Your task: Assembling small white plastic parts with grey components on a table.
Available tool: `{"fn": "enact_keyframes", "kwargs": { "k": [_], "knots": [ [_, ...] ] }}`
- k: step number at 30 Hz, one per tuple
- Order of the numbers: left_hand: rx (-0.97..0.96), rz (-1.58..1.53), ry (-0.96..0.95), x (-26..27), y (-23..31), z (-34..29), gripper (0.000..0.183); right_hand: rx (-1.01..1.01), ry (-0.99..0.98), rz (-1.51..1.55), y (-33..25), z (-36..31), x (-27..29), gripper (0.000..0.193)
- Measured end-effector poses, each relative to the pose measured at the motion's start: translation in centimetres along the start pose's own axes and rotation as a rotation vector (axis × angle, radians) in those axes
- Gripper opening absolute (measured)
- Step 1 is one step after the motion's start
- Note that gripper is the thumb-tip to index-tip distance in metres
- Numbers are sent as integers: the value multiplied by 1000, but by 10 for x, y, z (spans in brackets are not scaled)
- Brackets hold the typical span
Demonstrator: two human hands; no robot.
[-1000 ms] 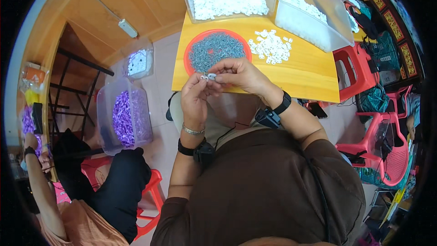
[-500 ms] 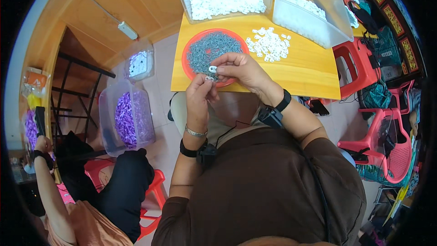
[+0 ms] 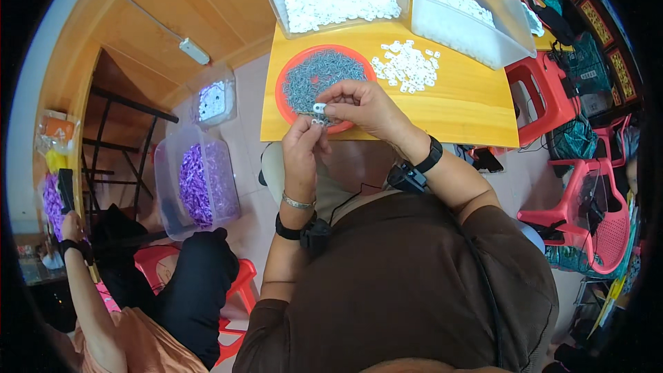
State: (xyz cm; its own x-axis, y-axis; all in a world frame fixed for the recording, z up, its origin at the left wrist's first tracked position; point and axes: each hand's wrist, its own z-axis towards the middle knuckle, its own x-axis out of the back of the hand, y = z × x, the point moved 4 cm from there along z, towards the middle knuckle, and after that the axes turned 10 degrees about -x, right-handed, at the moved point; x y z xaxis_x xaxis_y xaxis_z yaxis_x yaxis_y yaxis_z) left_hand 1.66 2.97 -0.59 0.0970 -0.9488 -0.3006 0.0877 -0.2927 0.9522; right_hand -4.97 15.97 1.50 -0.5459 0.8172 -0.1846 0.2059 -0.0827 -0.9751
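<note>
In the head view, my right hand (image 3: 367, 105) pinches a white two-holed plate (image 3: 320, 107) between thumb and finger, long axis roughly left to right. It sits just beyond the left hand (image 3: 302, 144), whose fingertips close on another small white piece (image 3: 315, 122), by the red tray's (image 3: 280, 90) near rim. Fingers mostly hide that piece; I can't tell whether the two touch.

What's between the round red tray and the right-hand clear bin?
A loose pile of white pieces, on the yellow tabletop between the red tray and the clear bin. Shows in the head view.
</note>
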Motion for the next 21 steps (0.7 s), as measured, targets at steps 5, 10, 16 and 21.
{"fn": "enact_keyframes", "kwargs": {
  "k": [5,10,16,21],
  "knots": [
    [-7,6,3,-1,-2,1,13,33,14,-142,0,-1,-1,19],
    [-14,46,12,1,-2,1,14,59,-14,-193,0,-2,-6,20],
    [3,60,2,1,-2,1,14,108,-15,-362,-4,-5,-8,22],
    [53,-13,37,1,-4,2,16,111,-26,-339,-2,-6,-8,26]
  ]
}}
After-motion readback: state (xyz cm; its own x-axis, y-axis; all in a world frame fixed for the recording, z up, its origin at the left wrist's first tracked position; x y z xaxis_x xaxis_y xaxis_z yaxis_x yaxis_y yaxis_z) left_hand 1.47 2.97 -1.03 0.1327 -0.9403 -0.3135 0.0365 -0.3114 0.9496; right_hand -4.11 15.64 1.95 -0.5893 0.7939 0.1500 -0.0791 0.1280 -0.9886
